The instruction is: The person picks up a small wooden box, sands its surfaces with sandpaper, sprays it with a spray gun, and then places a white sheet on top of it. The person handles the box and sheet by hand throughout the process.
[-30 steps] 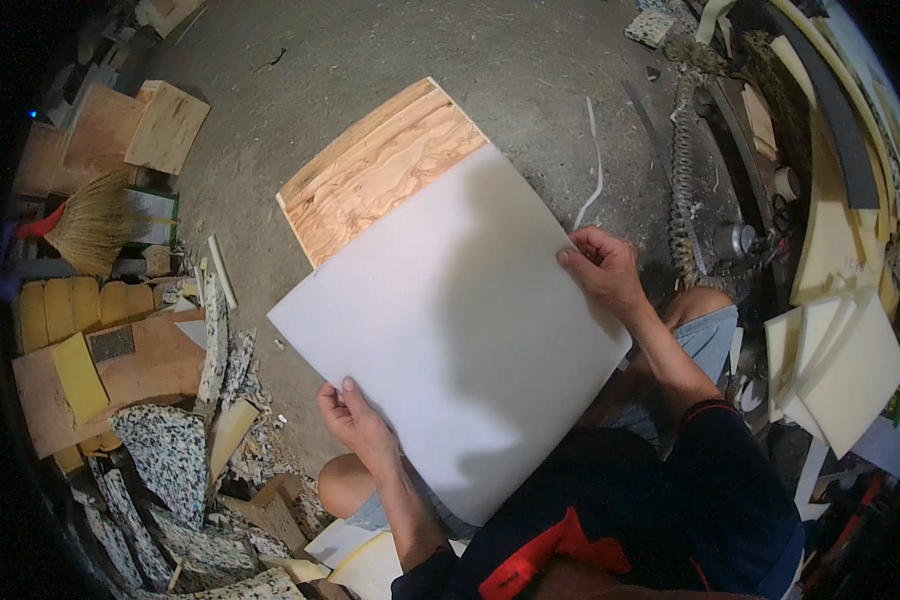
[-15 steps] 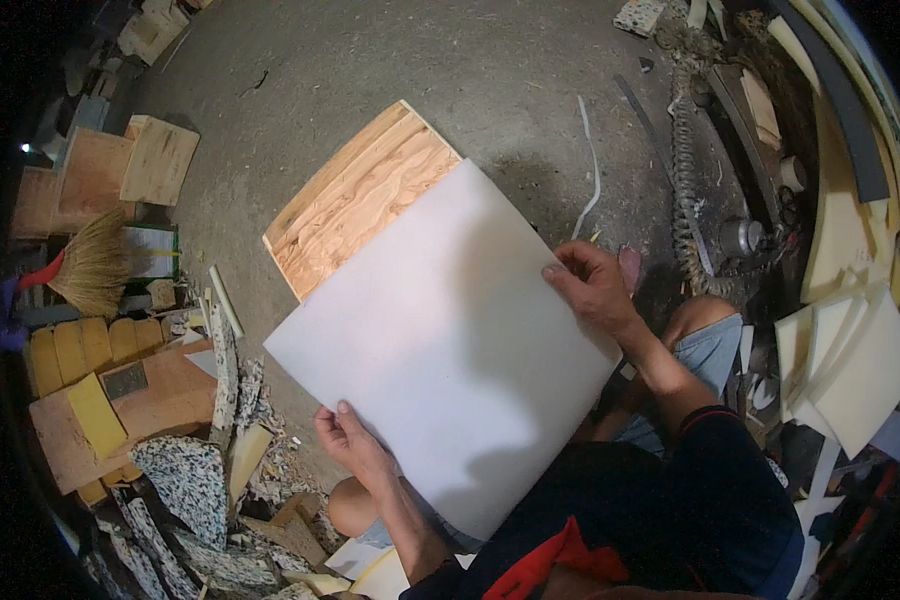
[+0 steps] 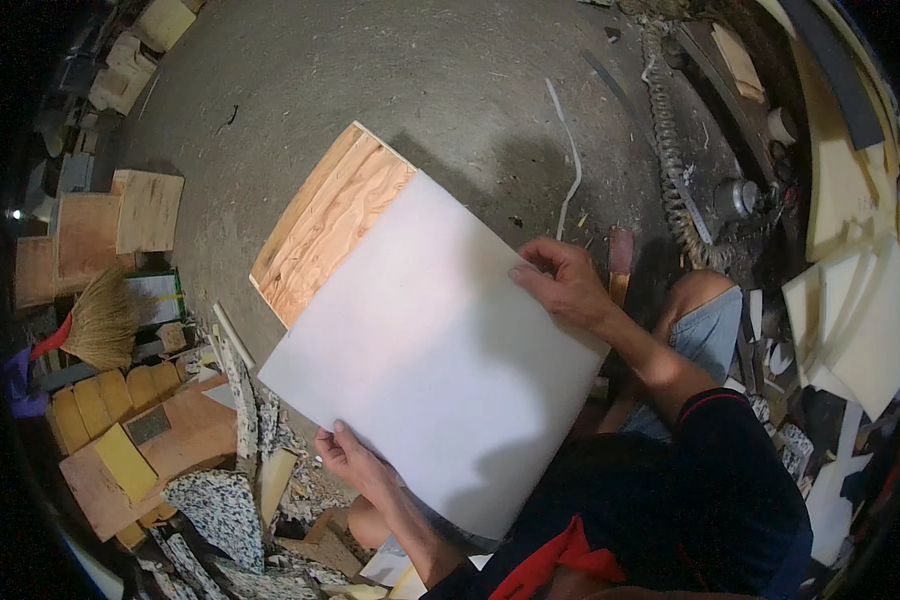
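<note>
A white foam sheet [image 3: 420, 350] lies slantwise over a plywood board [image 3: 330, 215] with bold wavy grain. Only the far upper-left strip of the board shows; the sheet hides whatever is beneath it. My left hand [image 3: 352, 462] is closed at the sheet's lower-left edge, thumb on top. Across from it, my right hand [image 3: 562, 282] pinches the right edge between thumb and curled fingers. The near corner of the sheet reaches my lap.
Scrap wood, speckled foam pieces [image 3: 220, 515] and a straw broom [image 3: 102, 320] crowd the left. On the right are a coiled hose [image 3: 667, 150], a round metal can [image 3: 738, 198] and stacked cream foam sheets [image 3: 865, 325]. Grey concrete floor [image 3: 270, 70] stretches ahead.
The view has shifted a little. Sheet and board sit slightly farther left in the picture and are turned a little. Both hands keep their places on the sheet's edges.
</note>
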The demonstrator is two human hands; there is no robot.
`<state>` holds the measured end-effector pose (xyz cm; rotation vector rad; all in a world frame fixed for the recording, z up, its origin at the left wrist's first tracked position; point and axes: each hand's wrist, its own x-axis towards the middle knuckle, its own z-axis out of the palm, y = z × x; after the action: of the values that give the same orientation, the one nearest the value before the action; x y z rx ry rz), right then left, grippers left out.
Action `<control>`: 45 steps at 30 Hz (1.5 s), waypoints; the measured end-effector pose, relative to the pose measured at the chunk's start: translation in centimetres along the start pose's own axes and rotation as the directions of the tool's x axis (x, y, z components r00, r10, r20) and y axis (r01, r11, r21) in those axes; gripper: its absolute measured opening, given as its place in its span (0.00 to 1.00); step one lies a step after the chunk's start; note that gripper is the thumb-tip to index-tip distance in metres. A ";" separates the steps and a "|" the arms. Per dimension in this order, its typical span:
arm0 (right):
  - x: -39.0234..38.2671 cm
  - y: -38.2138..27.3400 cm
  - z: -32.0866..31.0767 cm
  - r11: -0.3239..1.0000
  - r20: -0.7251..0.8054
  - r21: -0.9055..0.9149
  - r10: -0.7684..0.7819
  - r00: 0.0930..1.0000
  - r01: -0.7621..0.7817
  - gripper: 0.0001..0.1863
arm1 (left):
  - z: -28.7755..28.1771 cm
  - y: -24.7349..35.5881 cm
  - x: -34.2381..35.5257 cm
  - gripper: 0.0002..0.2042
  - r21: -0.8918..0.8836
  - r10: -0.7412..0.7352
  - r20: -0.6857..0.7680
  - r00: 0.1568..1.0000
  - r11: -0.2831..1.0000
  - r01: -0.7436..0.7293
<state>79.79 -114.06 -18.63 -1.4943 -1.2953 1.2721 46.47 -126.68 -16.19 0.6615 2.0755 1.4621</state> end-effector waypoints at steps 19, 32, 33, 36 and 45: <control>0.0 -0.6 0.4 0.998 -0.011 0.025 0.063 0.998 -0.063 0.10 | -0.1 0.0 0.8 0.08 0.080 0.048 0.038 0.998 0.996 -0.051; -0.1 -1.0 0.5 0.996 -0.054 0.000 0.085 0.995 -0.086 0.14 | -0.3 -0.2 0.9 0.08 0.064 0.031 0.078 0.996 0.997 -0.036; -0.1 -1.0 0.5 0.996 -0.058 -0.006 0.094 0.994 -0.094 0.14 | -0.4 -0.3 0.9 0.08 0.044 0.032 0.084 0.996 0.998 -0.035; -0.1 -0.9 0.6 0.994 -0.066 -0.005 0.111 0.992 -0.112 0.14 | -0.4 -0.6 1.0 0.08 0.029 0.024 0.081 0.996 0.999 -0.027; -0.1 -1.2 0.4 0.988 -0.040 -0.016 0.150 0.988 -0.151 0.12 | -0.7 -1.2 1.5 0.06 0.147 0.043 0.058 0.997 0.988 -0.051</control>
<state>79.12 -113.96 -17.56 -1.6485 -1.1912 1.3226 44.77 -126.57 -17.34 0.8046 2.1546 1.3083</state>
